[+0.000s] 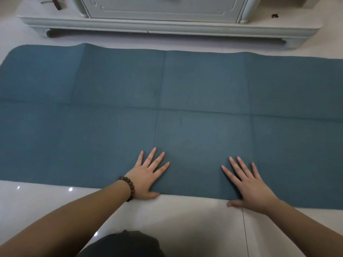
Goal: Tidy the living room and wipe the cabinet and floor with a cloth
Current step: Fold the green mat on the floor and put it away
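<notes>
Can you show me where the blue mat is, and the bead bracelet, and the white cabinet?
blue mat [185, 86]: head view, on its middle panel.
bead bracelet [129, 188]: head view, on the beads at the left wrist.
white cabinet [163, 6]: head view, on its door panel.

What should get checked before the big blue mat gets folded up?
1. Both hands on the near edge: left hand and right hand lie flat there. Ok.
2. Creased blue-green floor mat spread flat: ok.
3. Nothing lying on the mat: only tiny pale specks. Ok.
4. Gap between the mat and the pale carved cabinet: ok.
5. Mat's ends free: both run out of view. Cannot tell.
</notes>
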Demonstrator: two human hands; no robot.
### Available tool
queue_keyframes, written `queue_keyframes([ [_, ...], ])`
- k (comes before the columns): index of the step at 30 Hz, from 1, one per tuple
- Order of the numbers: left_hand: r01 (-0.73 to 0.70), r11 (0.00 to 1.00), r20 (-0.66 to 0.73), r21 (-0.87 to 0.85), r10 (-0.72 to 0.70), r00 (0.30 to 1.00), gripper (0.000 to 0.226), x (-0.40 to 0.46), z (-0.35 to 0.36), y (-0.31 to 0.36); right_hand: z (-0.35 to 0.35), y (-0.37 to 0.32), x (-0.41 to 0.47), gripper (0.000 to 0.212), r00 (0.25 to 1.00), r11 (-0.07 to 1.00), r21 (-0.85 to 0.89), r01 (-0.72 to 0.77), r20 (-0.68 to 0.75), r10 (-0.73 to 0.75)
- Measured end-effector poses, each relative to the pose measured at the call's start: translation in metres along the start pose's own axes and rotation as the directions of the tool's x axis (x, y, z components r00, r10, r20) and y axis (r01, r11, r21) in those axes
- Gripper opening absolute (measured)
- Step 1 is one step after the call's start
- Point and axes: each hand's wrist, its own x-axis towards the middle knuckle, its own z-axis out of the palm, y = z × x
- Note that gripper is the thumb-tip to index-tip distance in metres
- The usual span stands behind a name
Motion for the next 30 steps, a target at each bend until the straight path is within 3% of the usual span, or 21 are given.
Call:
queue_keyframes([
  [4, -0.013, 0.998, -0.237, -0.062, -0.002, 0.971, 0.063, -0.027, 0.003, 0.009, 0.001, -0.006, -0.019, 0.094, 0.962, 0.998, 0.035, 0.051, -0.271, -0.039],
  [8, -0.009, 0.972, -0.571, -0.233, -0.130, 0.811, 0.046, -0.035, -0.029, 0.000, -0.023, -0.007, -0.025, 0.087, 0.831, 0.987, 0.149, -0.055, -0.542, 0.128],
  [12, 0.082, 0.981, -0.715, -0.174, -0.183, 0.675, 0.041, -0.031, -0.099, -0.017, -0.079, 0.005, -0.019, 0.043, 0.656, 0.977, 0.132, -0.166, -0.726, 0.209],
  [19, 0.205, 0.977, -0.867, -0.052, -0.146, 0.477, 0.034, -0.004, -0.208, -0.067, -0.189, 0.049, 0.007, 0.043, 0.450, 0.977, 0.057, -0.208, -0.881, 0.147],
  [22, 0.251, 0.968, -0.871, -0.020, -0.140, 0.471, 0.037, 0.019, -0.236, -0.092, -0.229, 0.067, 0.035, 0.041, 0.450, 0.968, 0.042, -0.247, -0.880, 0.153],
  [25, 0.305, 0.952, -0.829, 0.002, -0.169, 0.533, 0.042, 0.044, -0.253, -0.113, -0.254, 0.083, 0.069, 0.047, 0.491, 0.954, 0.043, -0.296, -0.850, 0.191],
  [28, 0.347, 0.937, -0.778, -0.029, -0.239, 0.581, 0.032, 0.074, -0.268, -0.132, -0.271, 0.095, 0.103, 0.037, 0.535, 0.932, 0.024, -0.361, -0.813, 0.228],
  [30, 0.378, 0.925, -0.770, -0.050, -0.276, 0.575, 0.027, 0.096, -0.275, -0.143, -0.278, 0.099, 0.125, 0.030, 0.574, 0.914, 0.029, -0.404, -0.770, 0.279],
])
